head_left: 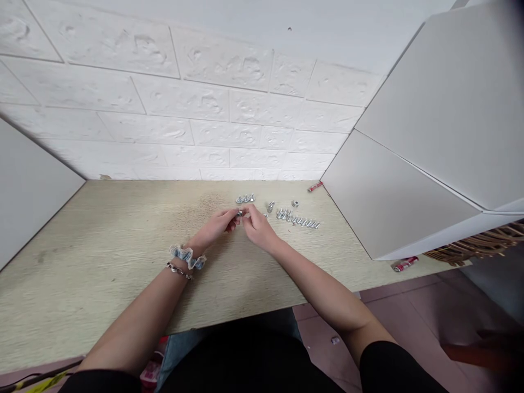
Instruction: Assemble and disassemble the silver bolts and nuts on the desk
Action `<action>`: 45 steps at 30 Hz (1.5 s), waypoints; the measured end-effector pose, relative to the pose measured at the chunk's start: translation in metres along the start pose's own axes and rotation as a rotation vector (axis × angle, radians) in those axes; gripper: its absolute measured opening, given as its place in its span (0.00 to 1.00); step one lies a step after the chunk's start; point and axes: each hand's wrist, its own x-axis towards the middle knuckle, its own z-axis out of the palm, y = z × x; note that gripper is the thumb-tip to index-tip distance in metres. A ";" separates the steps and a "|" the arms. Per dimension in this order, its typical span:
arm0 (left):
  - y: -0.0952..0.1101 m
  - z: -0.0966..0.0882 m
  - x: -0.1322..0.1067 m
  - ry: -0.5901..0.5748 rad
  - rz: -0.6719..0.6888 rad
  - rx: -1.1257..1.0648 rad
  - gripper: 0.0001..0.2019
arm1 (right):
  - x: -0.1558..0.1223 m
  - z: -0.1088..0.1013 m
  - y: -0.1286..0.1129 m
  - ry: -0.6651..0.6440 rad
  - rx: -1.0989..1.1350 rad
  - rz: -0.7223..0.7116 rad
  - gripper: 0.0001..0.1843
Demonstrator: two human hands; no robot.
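Note:
My left hand (221, 224) pinches a small shiny metal bolt (239, 213) with what looks like a washer, just above the wooden table. From the other side, the fingertips of my right hand (258, 229) close on the same piece; its details are partly hidden by the fingers. Behind my hands, three bolts with wide washers (245, 198) stand upright on their heads in a short row. A small stack of metal rings or nuts (271, 207) is to the right of my right hand. Beyond it lie several loose bolts (298, 219) in a row and a pile of washers (295, 203).
The pale wooden table (123, 234) runs up to a white brick-pattern wall (164, 114). A white cabinet (401, 202) bounds the right side, a white panel (33, 191) the left. One red tube (315, 186) lies in the back right corner, another red cylinder (405, 264) near the front right edge.

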 end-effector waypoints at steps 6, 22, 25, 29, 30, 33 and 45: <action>0.001 0.003 -0.002 -0.032 -0.035 -0.082 0.18 | -0.001 -0.001 -0.002 0.081 0.027 0.145 0.09; -0.005 0.000 0.001 -0.036 -0.033 -0.135 0.17 | -0.001 -0.004 -0.004 0.119 0.043 0.151 0.04; -0.004 0.002 0.001 -0.033 -0.027 -0.111 0.18 | 0.000 -0.005 -0.005 0.099 0.014 0.124 0.12; -0.003 0.002 0.001 -0.038 -0.008 -0.069 0.18 | 0.000 -0.004 -0.004 0.021 -0.001 0.097 0.17; -0.003 0.002 0.001 -0.038 -0.007 -0.063 0.18 | 0.000 -0.004 -0.004 0.030 -0.003 0.106 0.13; -0.003 0.000 0.001 -0.017 -0.003 -0.046 0.19 | -0.001 -0.003 -0.003 0.082 0.023 0.132 0.06; -0.002 0.002 0.004 0.037 0.136 0.001 0.16 | 0.005 -0.003 0.002 0.063 0.210 0.283 0.28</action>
